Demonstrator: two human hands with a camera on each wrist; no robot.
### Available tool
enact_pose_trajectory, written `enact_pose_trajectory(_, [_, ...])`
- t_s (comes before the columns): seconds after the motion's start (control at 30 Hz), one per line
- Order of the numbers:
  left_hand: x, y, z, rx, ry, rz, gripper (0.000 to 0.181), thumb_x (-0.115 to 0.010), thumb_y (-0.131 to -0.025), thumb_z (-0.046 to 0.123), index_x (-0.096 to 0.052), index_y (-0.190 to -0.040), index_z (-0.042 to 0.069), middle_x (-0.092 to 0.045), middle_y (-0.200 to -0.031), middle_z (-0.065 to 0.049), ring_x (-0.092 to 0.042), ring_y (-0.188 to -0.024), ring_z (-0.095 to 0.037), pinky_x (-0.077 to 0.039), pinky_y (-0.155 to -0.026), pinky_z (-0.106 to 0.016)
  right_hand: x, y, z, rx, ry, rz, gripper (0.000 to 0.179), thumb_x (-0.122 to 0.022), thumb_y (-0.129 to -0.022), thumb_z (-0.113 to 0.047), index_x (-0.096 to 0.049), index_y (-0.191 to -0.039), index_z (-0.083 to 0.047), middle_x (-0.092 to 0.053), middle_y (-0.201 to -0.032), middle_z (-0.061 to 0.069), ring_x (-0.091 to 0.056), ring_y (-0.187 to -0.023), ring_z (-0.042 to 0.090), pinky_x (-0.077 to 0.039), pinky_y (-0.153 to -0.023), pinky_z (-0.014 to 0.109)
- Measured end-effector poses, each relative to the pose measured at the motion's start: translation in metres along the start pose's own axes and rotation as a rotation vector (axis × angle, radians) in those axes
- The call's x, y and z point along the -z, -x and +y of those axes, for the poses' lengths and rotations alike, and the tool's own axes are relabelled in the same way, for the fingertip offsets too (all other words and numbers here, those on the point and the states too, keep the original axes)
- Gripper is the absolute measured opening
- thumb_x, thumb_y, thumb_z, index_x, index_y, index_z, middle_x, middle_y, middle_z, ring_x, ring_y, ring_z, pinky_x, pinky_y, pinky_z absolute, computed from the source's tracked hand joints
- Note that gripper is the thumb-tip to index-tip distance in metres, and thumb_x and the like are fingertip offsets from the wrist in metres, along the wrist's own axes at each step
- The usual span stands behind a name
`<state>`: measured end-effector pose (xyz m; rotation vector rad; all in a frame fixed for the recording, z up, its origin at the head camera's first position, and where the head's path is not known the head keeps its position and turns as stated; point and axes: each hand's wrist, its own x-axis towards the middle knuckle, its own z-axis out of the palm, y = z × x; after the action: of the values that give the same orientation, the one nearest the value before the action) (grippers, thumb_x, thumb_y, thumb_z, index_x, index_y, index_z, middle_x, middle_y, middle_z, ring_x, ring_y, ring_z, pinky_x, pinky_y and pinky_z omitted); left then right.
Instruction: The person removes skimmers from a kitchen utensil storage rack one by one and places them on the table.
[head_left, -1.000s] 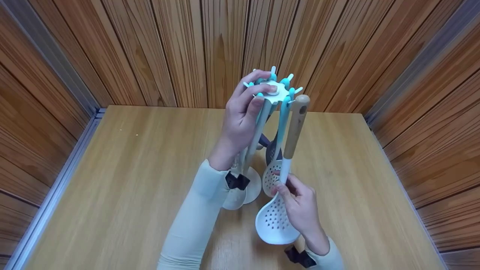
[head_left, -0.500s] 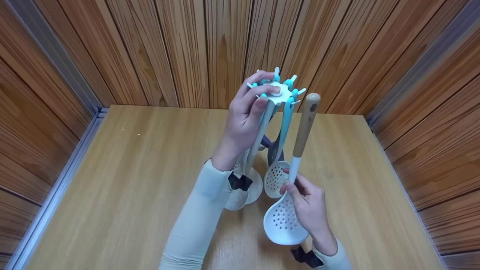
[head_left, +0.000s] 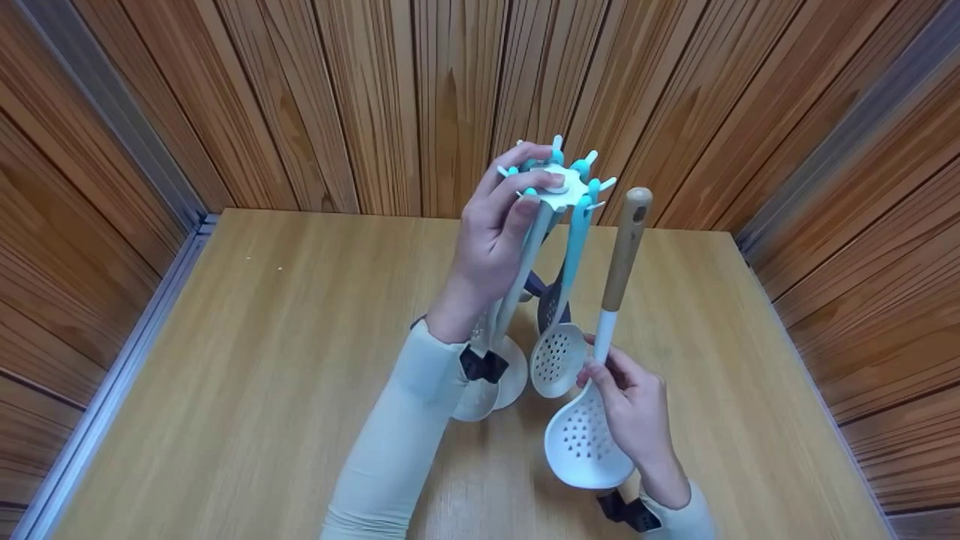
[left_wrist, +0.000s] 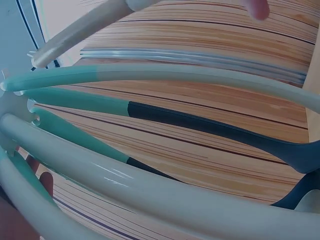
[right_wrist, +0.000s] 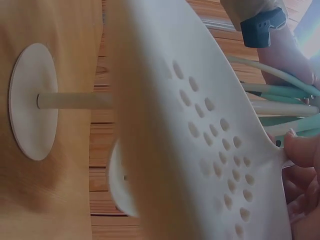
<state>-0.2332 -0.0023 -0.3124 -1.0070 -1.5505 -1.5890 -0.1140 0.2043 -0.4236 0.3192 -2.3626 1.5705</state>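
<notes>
A white carousel utensil rack (head_left: pixel 576 189) stands upright, with several turquoise-handled utensils hung around its hooked top. My left hand (head_left: pixel 487 232) grips that top, fingers over the cap and thumb in front. In the right wrist view, the round rack base (right_wrist: pixel 33 125) rests on the table. My right hand (head_left: pixel 637 412) pinches the neck of a white skimmer (head_left: pixel 589 450), held bowl down with its wooden handle (head_left: pixel 626 247) pointing up. It stands apart from the rack, on its right. Nearest to it hangs a pale slotted spoon (head_left: pixel 559 364); behind that is a dark slotted utensil (head_left: pixel 551 306).
The wooden table (head_left: pixel 285 375) is closed in by plank walls (head_left: pixel 450 105) at the back and both sides. Metal rails (head_left: pixel 150 307) run along its left edge. A pale ladle bowl (head_left: pixel 476 401) hangs low behind the left wrist.
My right hand has moved to the right with the skimmer, widening the gap to the rack. The left hand keeps its grip on the rack top; the view has shifted slightly.
</notes>
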Motion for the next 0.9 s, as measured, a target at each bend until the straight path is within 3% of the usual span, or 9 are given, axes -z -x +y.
enact_pose_trajectory(0.53, [0.001, 0.0, 0.001, -0.002, 0.014, 0.003, 0.041, -0.048, -0.103, 0.038, -0.063, -0.116, 0.002, -0.052, -0.135, -0.023, -0.051, -0.127, -0.022, -0.052, -0.097, -0.039, 0.02, -0.004, 0.037, -0.143, 0.036, 0.005, 0.03, -0.06, -0.1, -0.009, -0.064, -0.128, -0.001, -0.069, -0.081, 0.007, -0.068, -0.078, 0.02, -0.051, -0.078, 0.023])
enact_pose_trajectory(0.9, [0.0, 0.001, -0.001, -0.022, -0.01, -0.004, 0.041, -0.046, -0.104, 0.038, -0.063, -0.117, 0.003, -0.051, -0.136, -0.023, -0.051, -0.127, -0.021, -0.053, -0.095, -0.038, 0.026, -0.01, 0.064, -0.238, 0.055, -0.059, 0.031, -0.057, -0.102, -0.013, -0.062, -0.131, -0.005, -0.068, -0.089, 0.011, -0.066, -0.085, 0.031, -0.051, -0.078, 0.023])
